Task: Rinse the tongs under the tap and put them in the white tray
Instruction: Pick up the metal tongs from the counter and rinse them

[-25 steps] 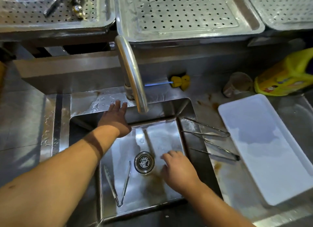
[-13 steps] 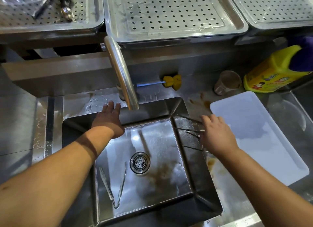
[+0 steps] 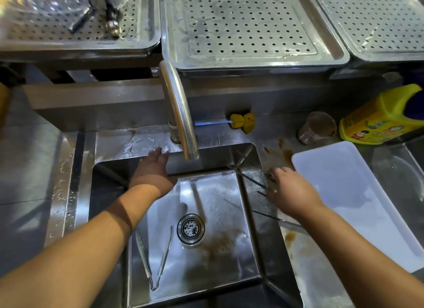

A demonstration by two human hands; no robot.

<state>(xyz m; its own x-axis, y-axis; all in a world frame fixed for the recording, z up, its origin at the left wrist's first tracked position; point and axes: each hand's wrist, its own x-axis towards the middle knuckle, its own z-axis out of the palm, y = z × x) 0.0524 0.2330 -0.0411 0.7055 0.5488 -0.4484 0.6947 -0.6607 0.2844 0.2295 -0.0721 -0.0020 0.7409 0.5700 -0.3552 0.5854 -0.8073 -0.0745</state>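
A curved steel tap point(image 3: 181, 115) hangs over the sink point(image 3: 270, 250) with no water running. My left hand point(image 3: 153, 172) reaches to the sink's back rim beside the tap base, fingers spread and holding nothing. My right hand point(image 3: 289, 193) lies on the sink's right rim, its fingers curled over a pair of metal tongs point(image 3: 252, 181) whose tips stick out to the left. A second pair of tongs point(image 3: 275, 218) lies just below that hand. A third pair of tongs point(image 3: 153, 261) rests on the sink floor, left of the drain. The white tray point(image 3: 367, 216) sits right of my right hand.
Perforated steel trays point(image 3: 247, 25) line the shelf behind the tap. A yellow brush point(image 3: 243, 123), a brown cup point(image 3: 316, 127) and a yellow detergent jug point(image 3: 380, 119) stand along the back of the counter. Brown stains mark the counter point(image 3: 282, 154) and the sink floor.
My right hand moved from the sink floor up and right onto the tongs on the right rim and closed over them. My left hand stayed by the tap base.
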